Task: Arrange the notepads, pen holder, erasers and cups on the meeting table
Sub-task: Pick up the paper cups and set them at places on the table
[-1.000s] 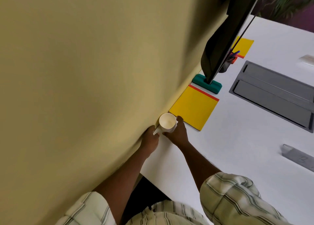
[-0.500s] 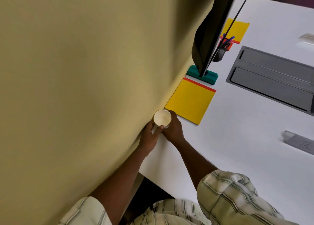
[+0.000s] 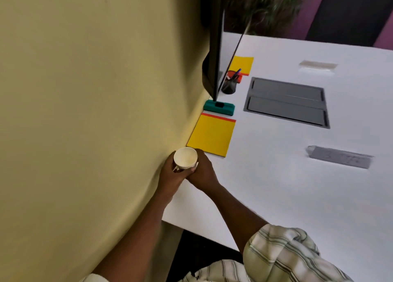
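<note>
Head view: both hands wrapped round a paper cup [image 3: 185, 158] at the table's [image 3: 276, 186] left edge, just near of the yellow notepad [image 3: 211, 135]. Left hand [image 3: 171, 173] grips the side, right hand [image 3: 203, 172] cradles the base. Probably light and crushable, so hold the wall gently.

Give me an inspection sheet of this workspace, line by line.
Surface: white table, mostly bare.
Job's things: stacked cups held in both hands; near notepad and far notepad flat; eraser beyond the near notepad; pen holder upright.
Clutter: two name plates, blurred.
Grippers: left hand and right hand wrapped around the cups.
Cables: nothing seen.
Surroundings: yellow wall, dark screen, grey hatch, plant.
</note>
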Action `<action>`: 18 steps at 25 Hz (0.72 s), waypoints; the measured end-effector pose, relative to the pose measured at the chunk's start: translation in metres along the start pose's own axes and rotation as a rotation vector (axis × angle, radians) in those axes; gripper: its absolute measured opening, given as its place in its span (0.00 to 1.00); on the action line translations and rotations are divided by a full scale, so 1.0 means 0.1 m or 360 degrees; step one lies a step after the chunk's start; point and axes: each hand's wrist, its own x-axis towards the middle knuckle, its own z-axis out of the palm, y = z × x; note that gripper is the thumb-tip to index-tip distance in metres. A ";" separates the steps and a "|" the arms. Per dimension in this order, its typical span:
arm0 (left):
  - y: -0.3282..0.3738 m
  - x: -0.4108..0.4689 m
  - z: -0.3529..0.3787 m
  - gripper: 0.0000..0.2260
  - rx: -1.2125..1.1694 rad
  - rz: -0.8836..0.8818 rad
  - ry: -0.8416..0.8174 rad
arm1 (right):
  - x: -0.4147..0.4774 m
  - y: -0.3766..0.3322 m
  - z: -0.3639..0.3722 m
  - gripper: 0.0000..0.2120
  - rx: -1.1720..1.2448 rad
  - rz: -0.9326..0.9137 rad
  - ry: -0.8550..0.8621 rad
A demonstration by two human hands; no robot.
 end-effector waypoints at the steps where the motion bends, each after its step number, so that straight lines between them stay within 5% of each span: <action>1: 0.03 -0.08 -0.04 0.31 0.0002 0.0050 -0.0047 | -0.10 -0.09 -0.04 0.28 0.0003 -0.0002 0.0026; 18: 0.47 -2.28 0.01 0.28 -0.0045 0.0569 -0.0509 | -2.62 -1.30 -0.88 0.33 -0.0047 0.0132 0.0281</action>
